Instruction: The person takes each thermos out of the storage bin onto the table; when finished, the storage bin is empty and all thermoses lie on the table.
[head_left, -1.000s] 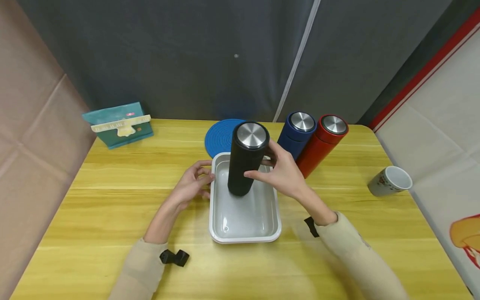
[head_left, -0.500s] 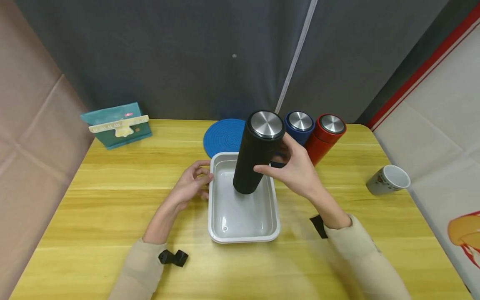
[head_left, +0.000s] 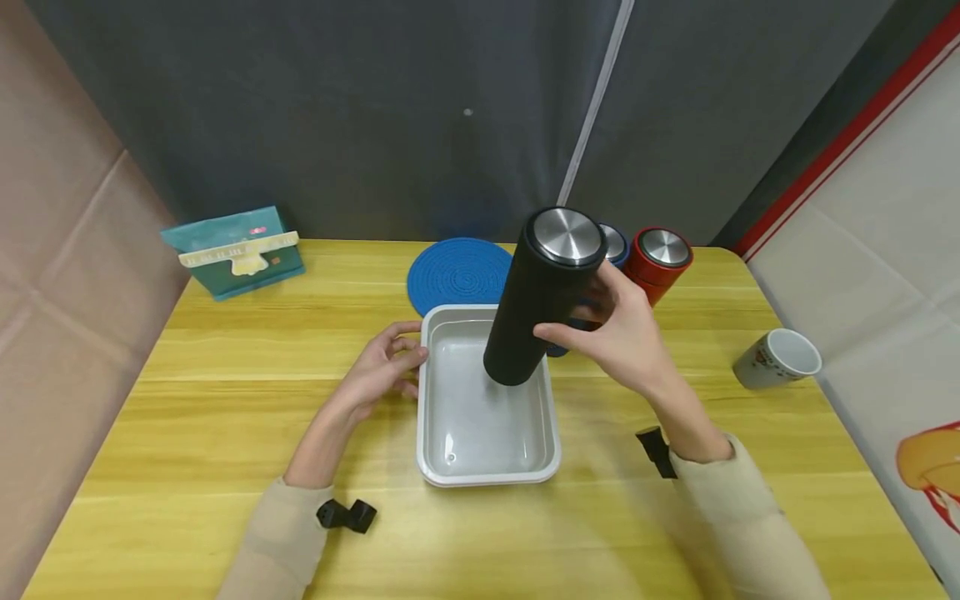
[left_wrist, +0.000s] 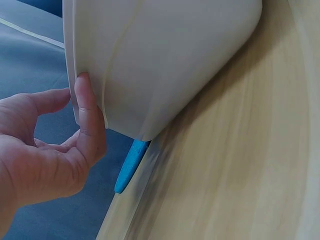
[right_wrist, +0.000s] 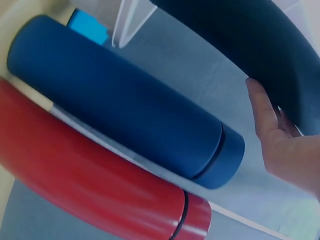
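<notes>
My right hand point(head_left: 626, 333) grips a black thermos bottle point(head_left: 528, 304) with a silver lid, its thumb on the near side and its fingers behind. The bottle tilts to the right, its base over the white rectangular container point(head_left: 487, 450). At the container's left rim, my left hand point(head_left: 378, 367) pinches the edge between thumb and finger, as the left wrist view shows. A blue thermos bottle point(right_wrist: 120, 100) stands just beyond the black one, mostly hidden by it in the head view. Beside it is a red thermos bottle point(head_left: 658, 258).
A round blue mat point(head_left: 457, 275) lies behind the container. At the back left stands a green packet point(head_left: 240, 254) with a cream clip. A patterned cup point(head_left: 772, 362) sits by the right edge of the wooden table point(head_left: 187, 417). A grey curtain hangs behind.
My right hand has carried the black bottle right and upward, and its tilt has grown. It now covers more of the blue bottle. My left hand has stayed at the container's rim.
</notes>
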